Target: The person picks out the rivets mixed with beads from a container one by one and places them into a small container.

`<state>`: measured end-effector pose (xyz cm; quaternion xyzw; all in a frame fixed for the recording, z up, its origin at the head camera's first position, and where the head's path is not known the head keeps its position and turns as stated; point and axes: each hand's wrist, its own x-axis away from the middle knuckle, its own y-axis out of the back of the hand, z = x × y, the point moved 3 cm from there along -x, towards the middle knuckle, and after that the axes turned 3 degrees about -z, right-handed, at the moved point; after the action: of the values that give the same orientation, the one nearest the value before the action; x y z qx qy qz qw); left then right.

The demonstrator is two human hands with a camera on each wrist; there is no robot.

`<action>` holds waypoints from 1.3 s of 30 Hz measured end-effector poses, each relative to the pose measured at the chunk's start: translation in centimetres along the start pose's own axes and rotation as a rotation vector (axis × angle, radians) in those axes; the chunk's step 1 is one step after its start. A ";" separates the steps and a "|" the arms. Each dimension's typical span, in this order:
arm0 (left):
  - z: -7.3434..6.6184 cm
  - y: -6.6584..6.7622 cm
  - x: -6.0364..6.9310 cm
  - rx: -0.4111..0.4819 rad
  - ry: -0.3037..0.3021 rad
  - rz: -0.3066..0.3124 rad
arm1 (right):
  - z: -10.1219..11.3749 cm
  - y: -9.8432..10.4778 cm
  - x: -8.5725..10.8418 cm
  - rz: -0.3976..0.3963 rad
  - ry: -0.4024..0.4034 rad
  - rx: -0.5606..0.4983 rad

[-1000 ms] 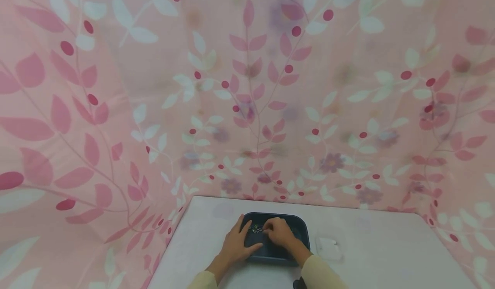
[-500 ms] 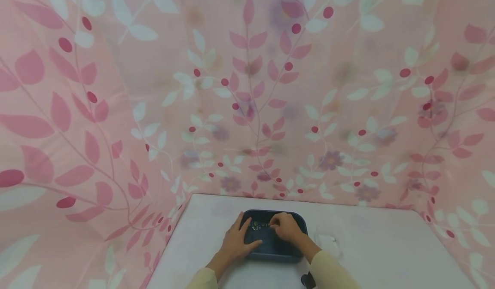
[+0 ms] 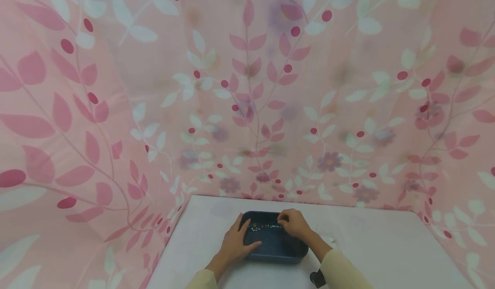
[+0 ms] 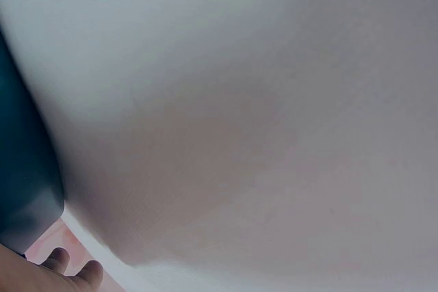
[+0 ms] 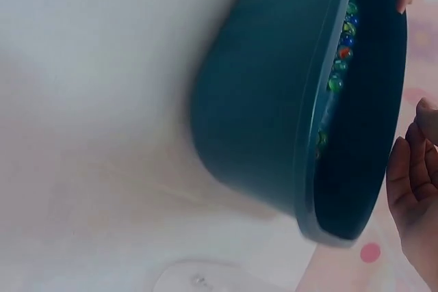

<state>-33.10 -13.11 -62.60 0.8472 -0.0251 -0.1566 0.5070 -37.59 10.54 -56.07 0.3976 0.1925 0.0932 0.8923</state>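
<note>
A dark blue-green tray (image 3: pixel 274 259) sits on the white table. Several glass marbles (image 3: pixel 256 226) lie inside it in a cluster and a row toward the far side; the right wrist view shows green, blue and red ones. My left hand (image 3: pixel 233 239) rests on the tray's left end, fingers spread, thumb straight over the inside. Above the tray's far right part is my right hand (image 3: pixel 294 224), its thumb and fingertips brought together beside the row's right end. Whether anything sits between those fingertips is hidden. In the left wrist view the tray's outer wall (image 4: pixel 24 148) shows at the edge.
A clear, whitish flat item (image 5: pixel 198 280) lies on the table right of the tray, partly behind my right forearm in the head view. A black object (image 3: pixel 318 278) shows beneath that forearm. Pink leaf-patterned cloth (image 3: pixel 247 108) surrounds the table (image 3: pixel 386 246).
My right hand has moved rightward across the tray, and the line of marbles shows longer toward it. My left hand stays on the tray's left end.
</note>
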 end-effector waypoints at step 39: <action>0.1 0.1 0.1 -0.005 -0.036 -0.028 | -4.1 6.8 3.0 -0.069 -0.181 0.038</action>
<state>-33.05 -13.22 -62.59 0.8432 -0.0221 -0.1792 0.5064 -36.64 18.85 -54.33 0.4143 0.1264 0.0224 0.9011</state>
